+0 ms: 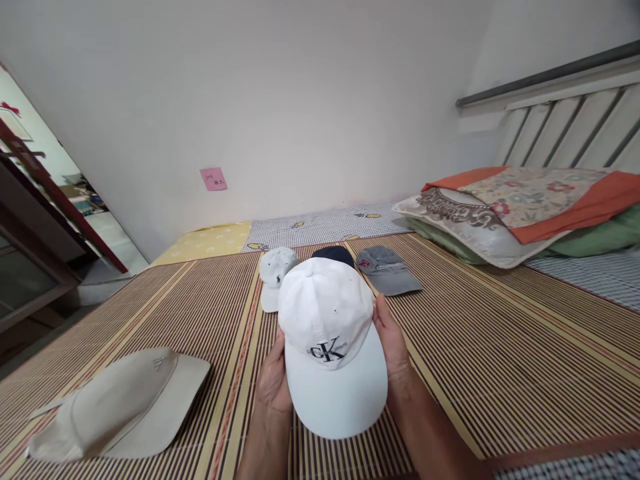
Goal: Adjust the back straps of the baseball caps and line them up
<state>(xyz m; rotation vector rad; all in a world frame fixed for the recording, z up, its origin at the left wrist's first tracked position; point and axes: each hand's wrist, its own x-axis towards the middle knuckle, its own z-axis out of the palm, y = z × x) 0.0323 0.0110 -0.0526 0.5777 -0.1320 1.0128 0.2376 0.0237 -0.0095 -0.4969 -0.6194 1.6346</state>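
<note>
A white cap [325,313] with a black "CK" logo is held up in the middle, its brim toward me. My left hand [275,377] grips its left side and my right hand [393,343] its right side; some fingertips are hidden behind it. Behind it on the striped mat [480,353] are a light grey cap [275,267], a dark navy cap [334,253], partly covered, and a grey cap [387,270] with a red mark. Nearer, at the left, a beige cap [135,400] lies on its side.
Pillows [460,223] and an orange-edged floral cloth [545,193] are piled at the right, by a slatted headboard [575,127]. A pink note [213,179] is on the wall behind. At the far left is a doorway with a dark red frame [65,193].
</note>
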